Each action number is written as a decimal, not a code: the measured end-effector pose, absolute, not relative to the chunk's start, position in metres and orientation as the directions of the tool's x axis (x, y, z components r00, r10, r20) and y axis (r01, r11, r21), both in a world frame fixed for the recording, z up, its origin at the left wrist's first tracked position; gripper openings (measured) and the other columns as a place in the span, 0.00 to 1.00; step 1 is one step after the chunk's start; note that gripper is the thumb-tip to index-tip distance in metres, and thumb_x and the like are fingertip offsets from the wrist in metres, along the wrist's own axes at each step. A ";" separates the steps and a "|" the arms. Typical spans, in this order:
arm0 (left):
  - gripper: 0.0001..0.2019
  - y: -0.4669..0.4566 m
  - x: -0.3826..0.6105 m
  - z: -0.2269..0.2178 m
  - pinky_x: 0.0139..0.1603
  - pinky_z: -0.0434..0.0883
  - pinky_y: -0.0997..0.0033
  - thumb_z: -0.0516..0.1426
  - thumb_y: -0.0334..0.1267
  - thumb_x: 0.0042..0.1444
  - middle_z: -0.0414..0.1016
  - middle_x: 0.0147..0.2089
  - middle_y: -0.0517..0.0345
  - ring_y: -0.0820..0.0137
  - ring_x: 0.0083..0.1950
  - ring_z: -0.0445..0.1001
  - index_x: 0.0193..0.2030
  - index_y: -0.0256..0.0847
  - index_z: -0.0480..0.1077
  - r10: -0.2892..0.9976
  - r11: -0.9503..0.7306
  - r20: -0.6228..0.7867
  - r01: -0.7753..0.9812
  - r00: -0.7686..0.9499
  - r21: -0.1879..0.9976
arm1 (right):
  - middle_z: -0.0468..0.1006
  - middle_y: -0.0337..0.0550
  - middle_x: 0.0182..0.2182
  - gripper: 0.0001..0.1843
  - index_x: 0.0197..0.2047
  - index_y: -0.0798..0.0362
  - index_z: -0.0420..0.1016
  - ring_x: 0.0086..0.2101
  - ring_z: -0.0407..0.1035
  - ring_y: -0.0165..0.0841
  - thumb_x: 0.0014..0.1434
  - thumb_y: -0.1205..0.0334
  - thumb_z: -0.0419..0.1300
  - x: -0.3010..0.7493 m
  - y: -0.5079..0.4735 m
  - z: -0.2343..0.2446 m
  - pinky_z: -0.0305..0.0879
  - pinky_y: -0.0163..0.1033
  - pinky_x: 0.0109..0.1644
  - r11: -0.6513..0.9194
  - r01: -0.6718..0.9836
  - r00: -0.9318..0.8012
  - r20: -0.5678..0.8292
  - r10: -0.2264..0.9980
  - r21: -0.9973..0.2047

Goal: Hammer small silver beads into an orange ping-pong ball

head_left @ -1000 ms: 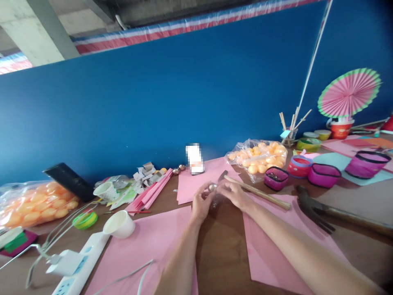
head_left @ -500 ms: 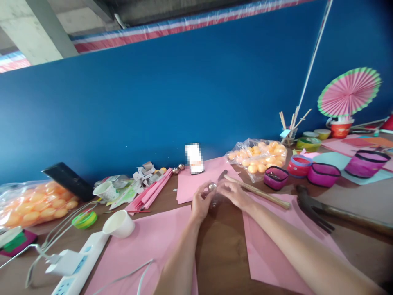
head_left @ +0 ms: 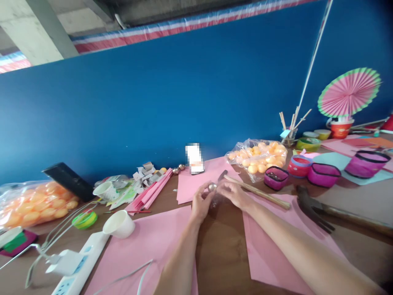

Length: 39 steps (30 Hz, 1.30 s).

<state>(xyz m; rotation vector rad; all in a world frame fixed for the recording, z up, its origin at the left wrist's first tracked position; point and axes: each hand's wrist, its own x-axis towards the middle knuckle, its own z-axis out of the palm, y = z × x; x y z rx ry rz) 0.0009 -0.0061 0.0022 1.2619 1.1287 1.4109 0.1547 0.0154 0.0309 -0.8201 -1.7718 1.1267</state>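
My left hand (head_left: 202,205) is closed, its thumb and fingertips pinching a small shiny silver ball (head_left: 212,187). Close beside it, my right hand (head_left: 233,194) has its fingertips drawn together at the ball's right side; whatever they hold is too small or hidden to name. Beneath the hands is a faint shiny spot on the brown table (head_left: 219,250), too blurred to identify. Just beyond my right hand lies a hammer with a pale wooden handle (head_left: 264,194), its dark head partly behind my fingers. Pink paper sheets (head_left: 153,241) lie on both sides of my forearms.
A large claw hammer (head_left: 313,209) lies at right, near small purple containers (head_left: 324,174). Behind is a bag of orange balls (head_left: 260,155). A phone (head_left: 195,159) stands ahead. At left are a white cup (head_left: 119,224), a power strip (head_left: 81,262) and cables.
Almost nothing differs. Both hands stay at the silver ball, with only a very slight shift of the fingers.
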 end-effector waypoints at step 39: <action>0.18 -0.004 0.001 -0.001 0.42 0.68 0.68 0.55 0.32 0.47 0.69 0.48 0.54 0.71 0.39 0.69 0.48 0.44 0.68 0.922 -0.336 0.375 0.288 -0.091 0.896 | 0.76 0.43 0.28 0.17 0.30 0.57 0.73 0.30 0.69 0.33 0.44 0.50 0.61 0.150 0.020 0.015 0.64 0.39 0.37 0.189 0.034 -0.256 0.175 0.951 -0.981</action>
